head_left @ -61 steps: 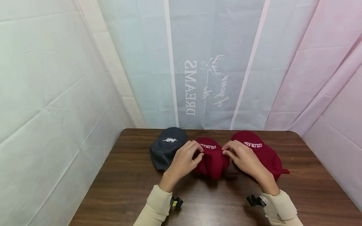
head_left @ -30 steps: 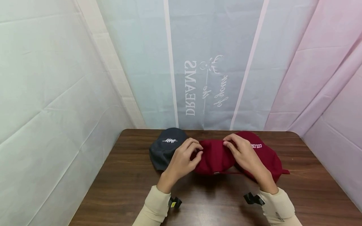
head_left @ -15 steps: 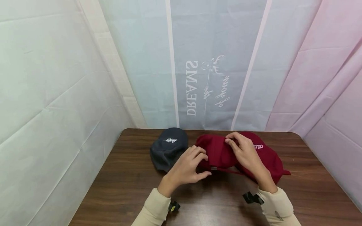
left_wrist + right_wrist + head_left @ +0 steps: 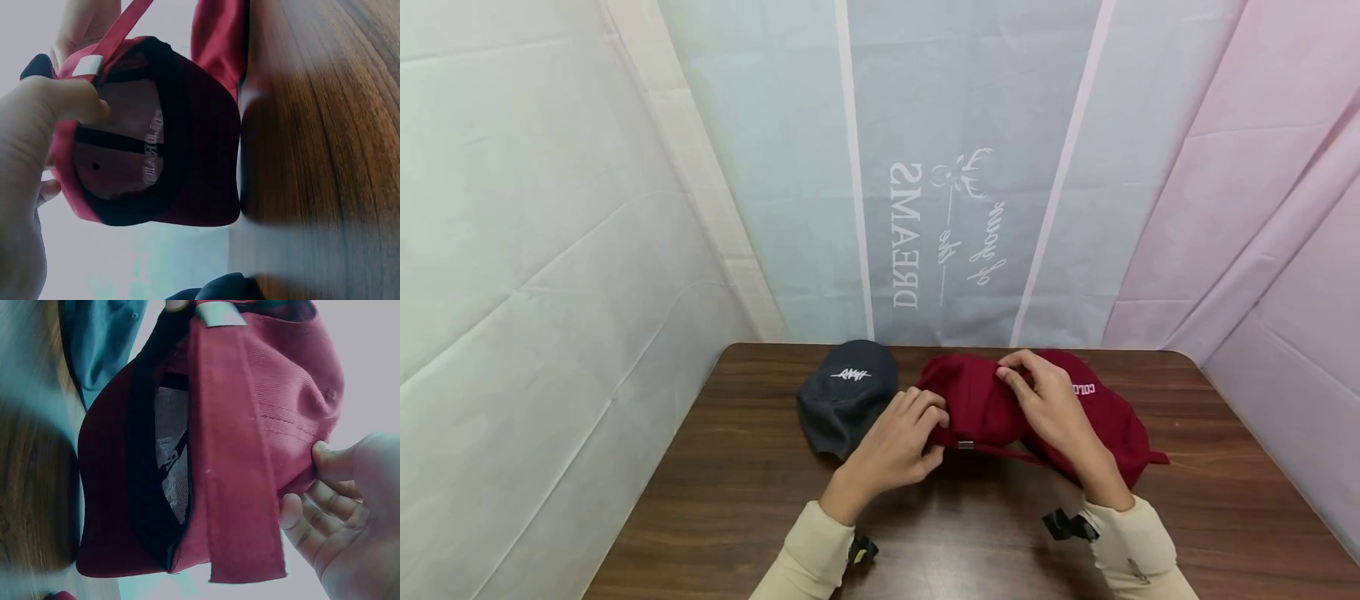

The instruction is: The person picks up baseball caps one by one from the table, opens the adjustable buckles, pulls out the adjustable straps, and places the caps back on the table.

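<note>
Between pinching left hand and pinching right hand: dark-red cloth cap, silver metal buckle nearer the left (flat red strap rightward).

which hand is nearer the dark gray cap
Left. The left hand is just beside the dark gray cap; the right hand is farther off, at the far side of the held red cap.
</note>
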The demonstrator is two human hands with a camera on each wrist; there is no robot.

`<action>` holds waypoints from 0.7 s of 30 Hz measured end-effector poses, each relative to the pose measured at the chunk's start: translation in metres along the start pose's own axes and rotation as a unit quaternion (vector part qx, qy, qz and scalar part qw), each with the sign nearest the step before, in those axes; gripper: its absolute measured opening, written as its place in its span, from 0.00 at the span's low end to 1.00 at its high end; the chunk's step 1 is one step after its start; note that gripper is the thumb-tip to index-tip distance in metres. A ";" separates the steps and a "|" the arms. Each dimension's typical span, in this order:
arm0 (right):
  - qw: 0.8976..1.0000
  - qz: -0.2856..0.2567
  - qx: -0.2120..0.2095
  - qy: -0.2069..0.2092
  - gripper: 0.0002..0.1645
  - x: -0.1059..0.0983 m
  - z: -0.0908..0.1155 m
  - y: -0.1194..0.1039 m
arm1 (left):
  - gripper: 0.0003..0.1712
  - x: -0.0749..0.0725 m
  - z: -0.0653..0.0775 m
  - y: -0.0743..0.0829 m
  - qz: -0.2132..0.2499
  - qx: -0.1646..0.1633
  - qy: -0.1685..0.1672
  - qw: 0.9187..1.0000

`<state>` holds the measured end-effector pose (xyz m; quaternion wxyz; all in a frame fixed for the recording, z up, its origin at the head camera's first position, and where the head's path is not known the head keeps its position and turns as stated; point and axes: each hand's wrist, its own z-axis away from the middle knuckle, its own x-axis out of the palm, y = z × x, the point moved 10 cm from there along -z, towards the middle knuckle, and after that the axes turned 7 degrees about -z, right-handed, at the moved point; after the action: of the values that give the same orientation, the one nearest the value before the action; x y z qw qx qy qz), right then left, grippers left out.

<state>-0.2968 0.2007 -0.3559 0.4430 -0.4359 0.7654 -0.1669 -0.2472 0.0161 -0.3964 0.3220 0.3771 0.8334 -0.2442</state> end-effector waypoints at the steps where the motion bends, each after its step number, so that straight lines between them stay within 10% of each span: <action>1: 1.000 0.003 -0.002 0.003 0.05 0.000 0.000 0.000 | 0.19 -0.001 0.000 0.000 0.003 -0.001 0.003 1.000; 21: 0.981 -0.038 -0.182 0.060 0.12 -0.011 0.020 -0.053 | 0.09 -0.034 -0.008 -0.013 0.052 -0.058 0.112 0.991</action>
<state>-0.2501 0.1819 -0.3272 0.3027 -0.5276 0.7909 -0.0674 -0.2432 -0.0028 -0.3647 0.2598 0.4252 0.8565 -0.1346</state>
